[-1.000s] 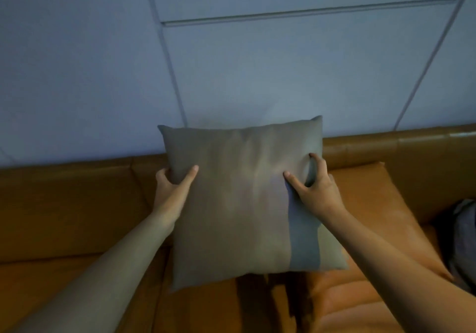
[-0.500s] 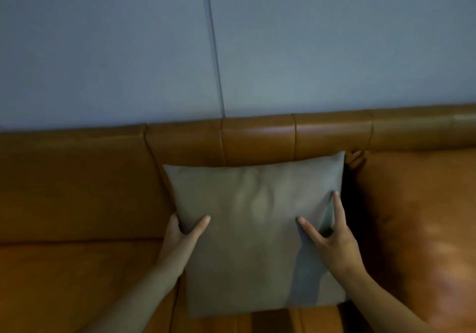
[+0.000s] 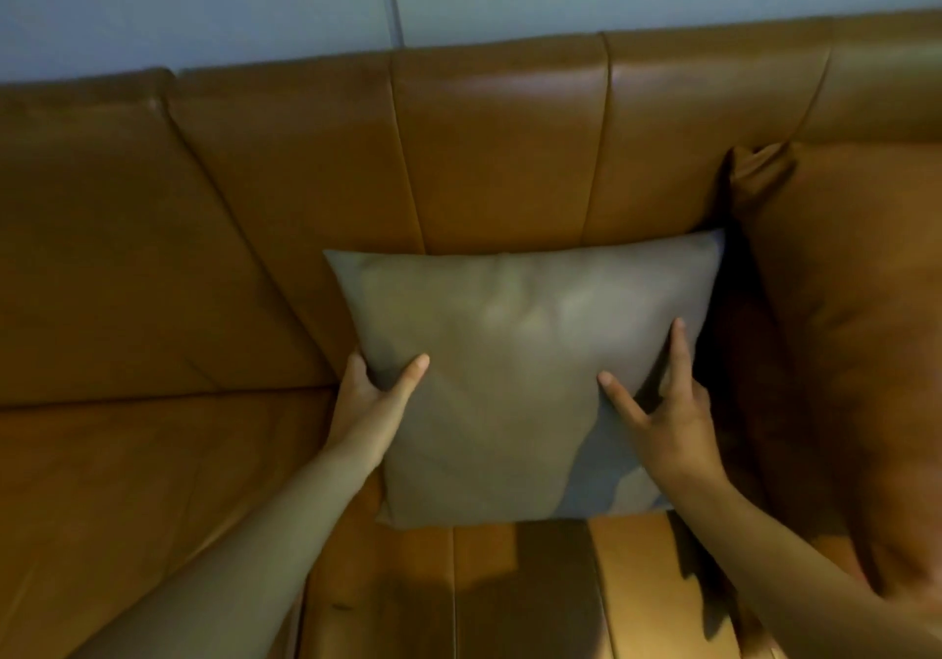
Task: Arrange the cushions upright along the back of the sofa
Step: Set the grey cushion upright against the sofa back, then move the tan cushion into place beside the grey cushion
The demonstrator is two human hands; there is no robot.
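Both hands (image 3: 374, 396) (image 3: 668, 413) forward, fingers clamped, thumbs splayed

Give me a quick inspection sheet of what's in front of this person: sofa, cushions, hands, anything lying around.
Surface: tan leather sofa, seat bare left of the cushions.
Job's things: grey cushion upright against the backrest; tan leather cushion close beside it on its right.
Clutter: nothing seen.
Hands: left hand grips the grey cushion's left edge; right hand holds its right side, fingers spread on the front.
Cables: nothing seen.
Surroundings: pale blue panelled wall behind the sofa; dim lighting.
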